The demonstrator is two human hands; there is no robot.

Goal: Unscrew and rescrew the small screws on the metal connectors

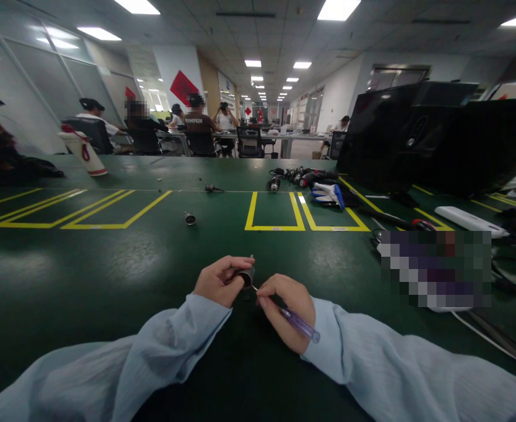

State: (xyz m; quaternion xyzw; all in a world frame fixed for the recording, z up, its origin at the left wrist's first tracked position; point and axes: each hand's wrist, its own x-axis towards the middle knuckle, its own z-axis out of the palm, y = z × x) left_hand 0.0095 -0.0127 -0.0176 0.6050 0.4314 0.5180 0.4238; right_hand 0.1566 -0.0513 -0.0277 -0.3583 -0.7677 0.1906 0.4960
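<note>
My left hand (219,280) is closed around a small hollow metal cylinder (248,275), its dark open end facing me. Between the fingers of my right hand (290,308) is a slim screwdriver (299,324) with a clear purple handle. Its thin shaft points left, and its tip meets or nearly meets the cylinder's lower rim; the exact contact is too small to tell. Just below the cylinder a tiny ring-like piece (247,298) shows on the green table (152,293). Farther off stand another metal cup-shaped part (190,218) and a dark part with a pointed end (212,188).
Yellow tape outlines (275,228) mark the table. Behind them lie a dark cylindrical tool part (274,184), cables and blue-white gloves (328,194). A white power strip (471,221) and black monitors (385,138) are at right, a white cup (84,151) at far left. People sit beyond.
</note>
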